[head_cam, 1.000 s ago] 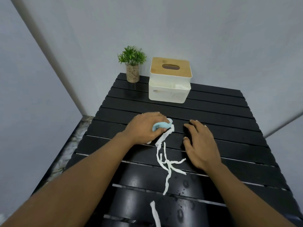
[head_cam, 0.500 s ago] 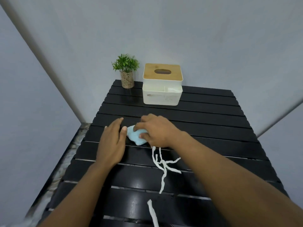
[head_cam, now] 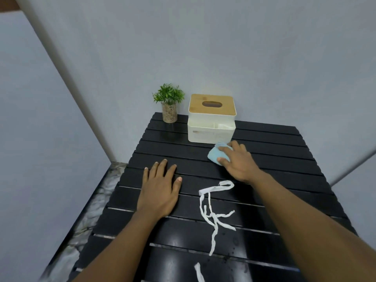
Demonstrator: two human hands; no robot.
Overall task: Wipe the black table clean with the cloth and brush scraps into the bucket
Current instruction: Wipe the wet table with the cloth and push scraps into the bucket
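A black slatted table fills the lower view. My right hand presses a light blue cloth onto the slats just in front of the tissue box. Flat on the table's left side lies my left hand, fingers spread and holding nothing. White paper scraps lie in a tangled strand between my forearms, and one more white scrap sits at the bottom edge. No bucket is in view.
A white tissue box with a wooden lid stands at the table's back. Left of it is a small potted plant. Grey walls close in behind and on both sides. Marbled floor shows past the left edge.
My right hand carried the cloth from the table's middle-left up and right to the tissue box. My left hand let go of the cloth earlier and stays flat. The scrap strand's top end shifted right.
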